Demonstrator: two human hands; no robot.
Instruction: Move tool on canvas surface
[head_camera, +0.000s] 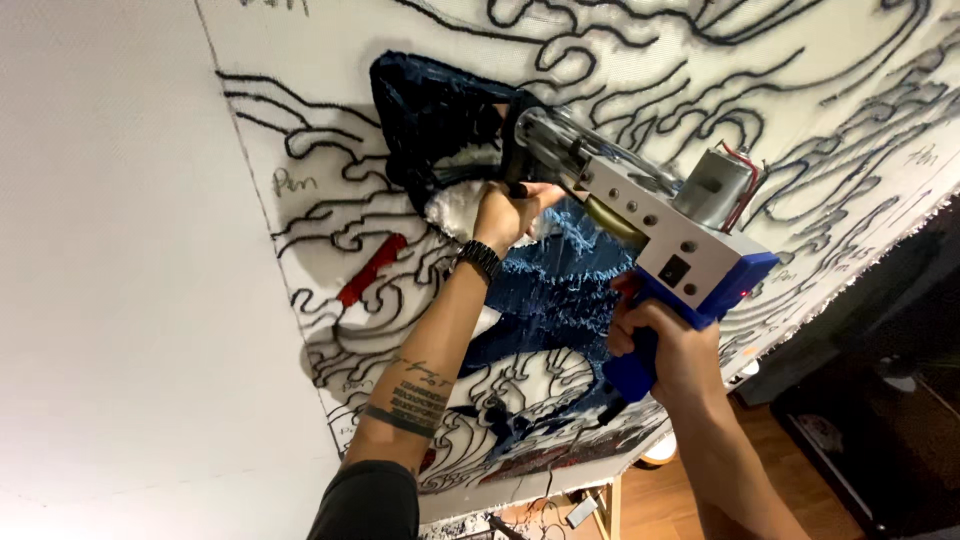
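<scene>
Cloth (860, 60): white backing stretched flat and upright, filling most of the view, tilted by the head angle. Black wave and swirl outlines drawn all over it. Dark blue tufted patches at upper centre and mid-centre, a white patch beside the left hand, a small red bar (372, 270) lower left. Stretched taut, likely so the needle can punch through without the weave giving

Wall (100, 250): plain white, left of the cloth

Floor (680, 500): wood, seen past the cloth's lower edge; dark furniture at far right, detail unclear

Gun (655, 225): tufting gun, grey-white body, blue grip, silver motor with red wires on top, clear front guard. Nose is pressed to the cloth at the edge of the upper blue patch. Body stands out from the cloth, roughly square to it; judged so the needle enters straight

Right hand (665, 345): closed around the blue grip, fingers wrapped, carrying the rear weight. Trigger finger position not clear

Left hand (508, 212): closed on the black front handle right by the nose, knuckles near the cloth; placed forward, probably to steer and hold pressure. Tattooed forearm, black sleeve at elbow

Bracelet (480, 260): dark band on the left wrist
</scene>
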